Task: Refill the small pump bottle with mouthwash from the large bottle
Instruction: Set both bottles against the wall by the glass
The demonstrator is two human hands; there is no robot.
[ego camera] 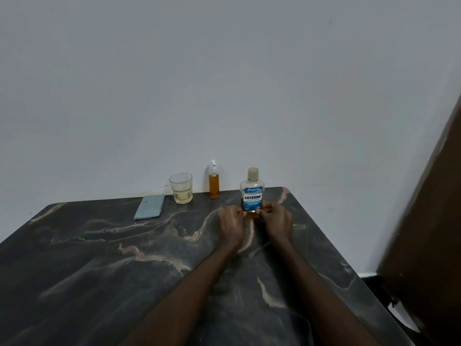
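Dark marbled tabletop (99,258), pale wall behind. Listerine bottle (252,193) upright centre-right, cap on, little amber liquid left. Left hand (230,224) and right hand (277,221) pinch its base. Pump bottle (214,183) just left, pump fitted. Step: taking hold. Next likely: uncap both.

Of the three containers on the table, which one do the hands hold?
The large bottle with the blue label, rightmost: the left hand and right hand grip its base. The small pump bottle and the glass stand untouched.
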